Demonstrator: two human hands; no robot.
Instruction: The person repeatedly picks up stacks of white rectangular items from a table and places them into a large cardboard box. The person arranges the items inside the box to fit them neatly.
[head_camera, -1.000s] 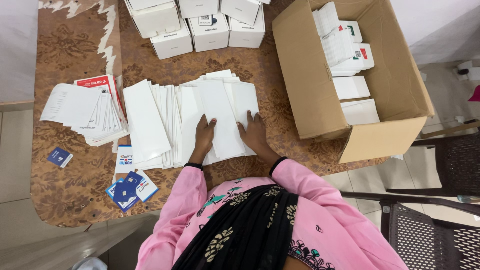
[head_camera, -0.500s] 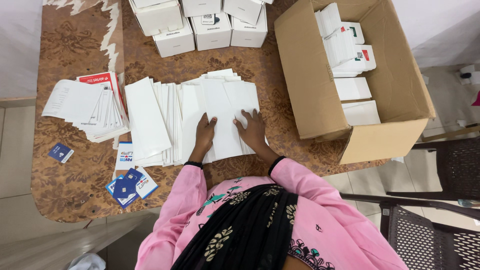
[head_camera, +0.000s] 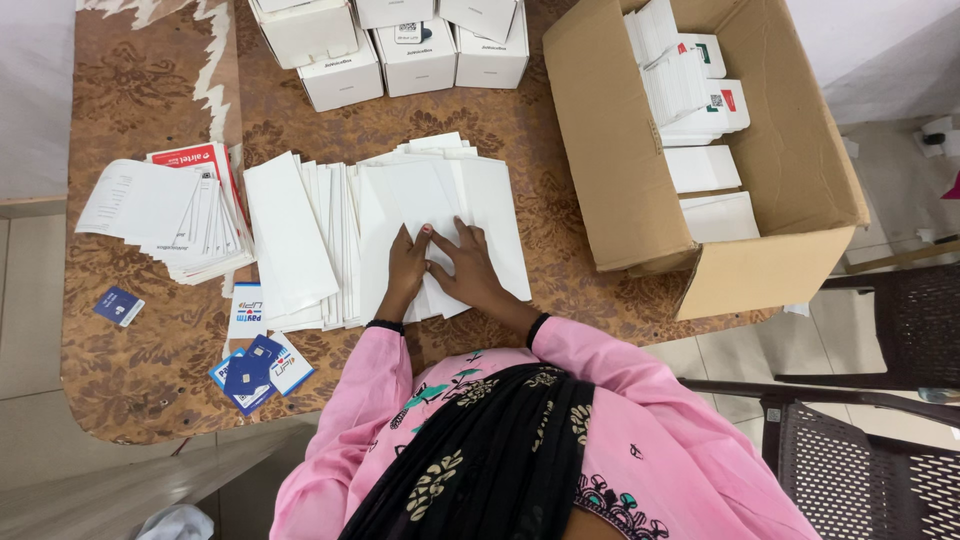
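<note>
Mid-frame, left hand (head_camera: 405, 270) and right hand (head_camera: 470, 270), fingers flat and slightly apart, press the white envelopes (head_camera: 440, 200); seemingly sorting; next, lifting one calls for a pinch.

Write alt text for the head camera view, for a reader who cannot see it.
A person in pink presses the left hand and right hand flat on a spread of white envelopes on a brown patterned table. An open cardboard box of white packets stands to the right, small white boxes beyond, blue cards at left.
</note>
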